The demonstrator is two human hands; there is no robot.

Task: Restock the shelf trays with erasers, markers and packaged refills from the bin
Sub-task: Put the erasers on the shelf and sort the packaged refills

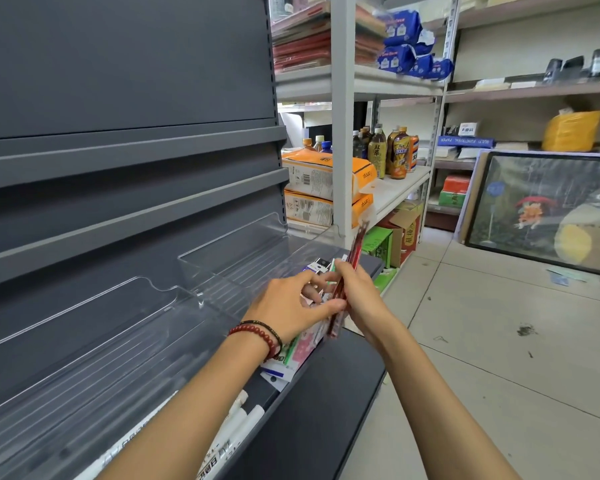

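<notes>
My right hand (pixel 355 294) grips a long, thin red refill packet (pixel 355 252), held upright and edge-on above the shelf. My left hand (pixel 291 308), with bead bracelets on its wrist, pinches the lower part of the same packet with thumb and fingers. Under both hands lies a pile of small packaged items (pixel 300 351), pink, green and white. White markers (pixel 246 415) lie in the near part of the shelf beside my left forearm. Two clear plastic trays stand on the dark shelf: a far tray (pixel 236 251) and a near tray (pixel 94 337), both looking bare inside.
Dark grey shelving (pixel 125 150) fills the left. A white rack (pixel 342 133) behind holds orange packs, drink bottles, red folders and blue packets. A framed picture (pixel 548 209) leans on the floor at right, and cardboard boxes (pixel 404 233) sit under the rack. Tiled floor (pixel 499 358) is to my right.
</notes>
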